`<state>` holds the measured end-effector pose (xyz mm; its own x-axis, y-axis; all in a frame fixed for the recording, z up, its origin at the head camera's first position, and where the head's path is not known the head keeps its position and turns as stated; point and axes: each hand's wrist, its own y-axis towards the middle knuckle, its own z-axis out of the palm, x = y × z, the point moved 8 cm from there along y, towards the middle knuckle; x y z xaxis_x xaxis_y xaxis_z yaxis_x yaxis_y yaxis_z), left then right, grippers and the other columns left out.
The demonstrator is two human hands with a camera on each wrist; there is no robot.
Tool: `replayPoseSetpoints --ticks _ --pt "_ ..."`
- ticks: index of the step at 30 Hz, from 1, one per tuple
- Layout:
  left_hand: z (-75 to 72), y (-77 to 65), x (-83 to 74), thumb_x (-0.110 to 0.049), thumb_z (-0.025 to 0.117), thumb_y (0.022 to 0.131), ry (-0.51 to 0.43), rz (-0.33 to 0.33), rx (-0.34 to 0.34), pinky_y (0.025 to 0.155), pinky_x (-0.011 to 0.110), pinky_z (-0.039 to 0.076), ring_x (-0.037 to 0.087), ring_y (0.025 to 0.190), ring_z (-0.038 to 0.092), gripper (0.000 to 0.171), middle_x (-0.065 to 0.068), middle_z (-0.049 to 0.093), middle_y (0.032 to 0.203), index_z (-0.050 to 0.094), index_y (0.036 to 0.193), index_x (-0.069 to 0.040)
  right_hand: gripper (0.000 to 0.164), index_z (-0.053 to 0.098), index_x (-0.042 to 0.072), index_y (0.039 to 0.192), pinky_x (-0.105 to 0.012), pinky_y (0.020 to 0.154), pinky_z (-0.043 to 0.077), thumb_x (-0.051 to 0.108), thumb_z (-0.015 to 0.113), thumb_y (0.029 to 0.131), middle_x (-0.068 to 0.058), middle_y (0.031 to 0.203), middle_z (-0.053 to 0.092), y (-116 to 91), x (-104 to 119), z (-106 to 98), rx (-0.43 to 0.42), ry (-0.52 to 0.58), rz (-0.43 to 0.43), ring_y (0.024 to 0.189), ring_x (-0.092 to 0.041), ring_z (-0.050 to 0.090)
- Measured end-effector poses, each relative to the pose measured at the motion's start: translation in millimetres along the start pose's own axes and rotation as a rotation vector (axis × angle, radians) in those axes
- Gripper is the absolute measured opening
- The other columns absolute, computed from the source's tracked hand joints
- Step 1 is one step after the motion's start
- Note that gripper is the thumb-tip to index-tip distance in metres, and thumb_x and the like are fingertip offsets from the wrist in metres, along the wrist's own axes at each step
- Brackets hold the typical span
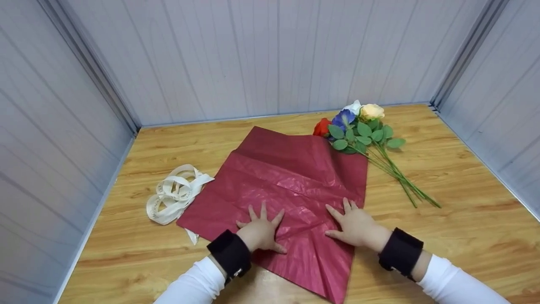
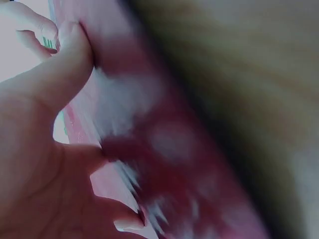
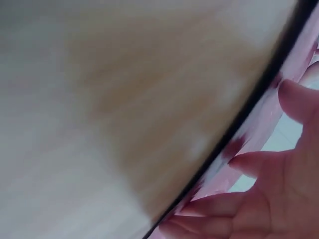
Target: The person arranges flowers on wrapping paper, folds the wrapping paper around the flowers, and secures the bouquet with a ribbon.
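A dark red sheet of wrapping paper [image 1: 287, 169], creased and shiny, lies flat on the wooden table with one corner toward me. My left hand [image 1: 260, 232] rests on its lower left part, fingers spread. On the lower right part lies my right hand [image 1: 356, 226], fingers straight and thumb pointing inward. Both wrist views show the fingertips of the left hand [image 2: 60, 149] and right hand [image 3: 259, 189] down at the paper's surface. Neither hand grips anything.
Left of the paper lies a loose coil of white ribbon [image 1: 175, 194], its tail passing under the paper's edge. Artificial flowers [image 1: 344, 120] in red, blue, white and cream, with green stems [image 1: 396, 171], lie at the back right. Panelled walls [image 1: 253, 59] enclose the wooden table [image 1: 464, 219].
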<state>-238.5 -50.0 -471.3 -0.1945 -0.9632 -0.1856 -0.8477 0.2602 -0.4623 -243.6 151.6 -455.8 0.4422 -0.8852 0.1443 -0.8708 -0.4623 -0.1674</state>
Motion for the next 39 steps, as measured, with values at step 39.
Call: replayPoseSetpoints --ticks 39 --pt "-20.4 20.3 43.8 -0.037 0.089 0.071 -0.084 0.132 0.031 0.095 0.085 0.009 0.052 0.144 -0.008 0.107 0.018 -0.002 0.164 0.027 0.158 -0.031 0.082 0.029 0.004 0.155 -0.066 0.111 0.015 0.056 0.053 0.097 -0.044 0.153 0.005 9.1 -25.7 8.5 0.169 0.137 -0.005 0.140 -0.059 0.008"
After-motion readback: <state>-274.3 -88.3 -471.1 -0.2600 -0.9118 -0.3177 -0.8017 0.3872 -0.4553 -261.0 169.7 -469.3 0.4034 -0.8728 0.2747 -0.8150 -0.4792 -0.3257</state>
